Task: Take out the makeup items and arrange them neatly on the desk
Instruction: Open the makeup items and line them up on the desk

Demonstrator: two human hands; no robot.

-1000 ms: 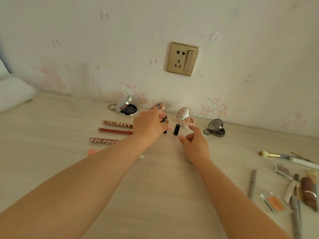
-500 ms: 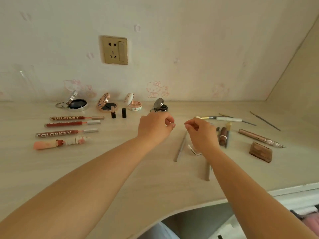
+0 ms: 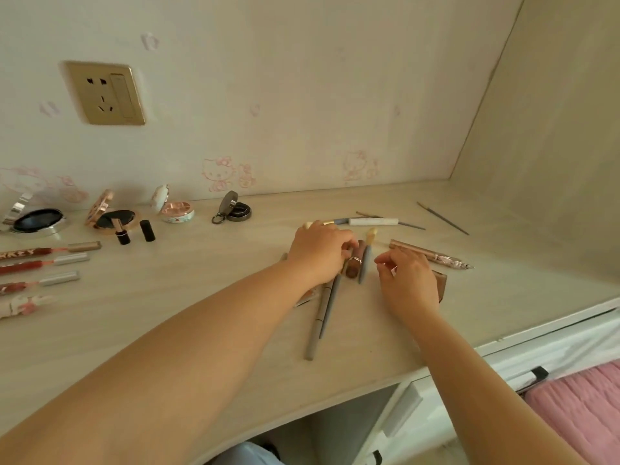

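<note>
Sorted group, bench (image 3: 201, 330), from 9 to 11 o'clock: four lip-gloss tubes (image 3: 43, 260) are laid parallel, caps to 3 o'clock, presumably so that labels read alike; behind them four compacts (image 3: 174, 209) are stood open along the wall, with two small lipsticks (image 3: 134, 231) upright just in front; like is kept with like.

Unsorted group, centre to 2 o'clock: grey pencils (image 3: 320, 317) are crossed and overlapping; a brown tube (image 3: 355, 263) and a short brush (image 3: 368, 253) are lying side by side; a white-handled brush (image 3: 372, 222) and thin tools (image 3: 443, 218) are scattered toward 1 o'clock; a patterned pen (image 3: 432, 255) lies at 2 o'clock; a brown palette (image 3: 442, 283) is partly hidden.

Left hand (image 3: 318, 251): fingers curled down upon the top of the brown tube, judged as closing to lift it; a firm hold cannot be confirmed.

Right hand (image 3: 407, 280): held just beside the brush, fingers loosely bent, nothing held; judged ready to steady or collect neighbouring sticks.

Remaining: the unsorted group is yet to be aligned.
</note>
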